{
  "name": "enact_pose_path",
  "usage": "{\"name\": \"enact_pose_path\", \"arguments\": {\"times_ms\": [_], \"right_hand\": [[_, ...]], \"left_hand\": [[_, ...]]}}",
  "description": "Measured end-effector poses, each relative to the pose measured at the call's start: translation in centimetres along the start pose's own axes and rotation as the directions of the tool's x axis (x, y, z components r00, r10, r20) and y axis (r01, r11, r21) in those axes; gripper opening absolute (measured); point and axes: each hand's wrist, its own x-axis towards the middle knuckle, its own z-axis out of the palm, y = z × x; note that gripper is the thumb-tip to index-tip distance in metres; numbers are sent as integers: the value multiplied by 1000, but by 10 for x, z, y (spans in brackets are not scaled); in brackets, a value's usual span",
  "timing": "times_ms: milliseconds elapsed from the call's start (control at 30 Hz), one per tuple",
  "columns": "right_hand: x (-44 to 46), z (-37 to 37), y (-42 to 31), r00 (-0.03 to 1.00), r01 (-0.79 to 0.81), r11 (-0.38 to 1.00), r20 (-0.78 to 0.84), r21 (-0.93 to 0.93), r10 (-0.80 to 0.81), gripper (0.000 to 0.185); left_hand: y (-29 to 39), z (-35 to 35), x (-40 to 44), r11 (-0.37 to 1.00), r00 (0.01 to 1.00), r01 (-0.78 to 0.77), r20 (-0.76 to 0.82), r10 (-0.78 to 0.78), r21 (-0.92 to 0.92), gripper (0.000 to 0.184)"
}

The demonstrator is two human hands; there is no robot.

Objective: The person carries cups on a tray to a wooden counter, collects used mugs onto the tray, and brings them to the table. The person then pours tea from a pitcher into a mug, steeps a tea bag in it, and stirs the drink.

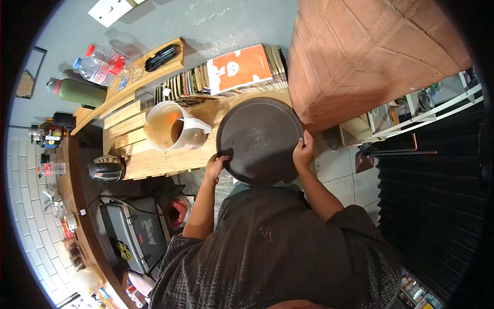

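Between the two hands, a big round tray (260,144) is lying in front of the person's shirt (262,232). The left hand (215,168) is gripping its near left edge, and the right hand (303,150) is holding its right edge. Both hands are touching it, and being round, it is showing no long side. Left of the tray, nearer the left hand, a see-through jug (191,138) is standing on the wooden table (149,165), holding brownish liquid (164,130). Farther out, a green bottle (82,91) is hiding what it holds.
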Motion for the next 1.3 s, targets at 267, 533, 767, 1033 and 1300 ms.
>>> {"name": "enact_pose_path", "arguments": {"times_ms": [267, 533, 767, 1033, 1300], "right_hand": [[12, 19, 17, 995, 102, 995, -4, 0, -102, 36], [21, 30, 19, 992, 20, 998, 127, -63, -12, 48], [26, 23, 23, 935, -8, 985, 348, -173, 69, 71], [26, 2, -13, 862, -7, 885, 446, -465, 241, 86], [12, -19, 15, 921, 170, 922, 389, -349, -23, 66]], "left_hand": [[0, 0, 20, 1000, 998, 6, 66, -6, 1, 43], [17, -9, 29, 998, 995, -15, 95, 20, -53, 37], [4, -18, 54, 985, 994, 18, 111, 1, -171, 31], [8, -14, 38, 971, 985, -49, 151, 86, -233, 34], [23, 2, -3, 982, 984, -169, 42, 173, -82, 46]]}}
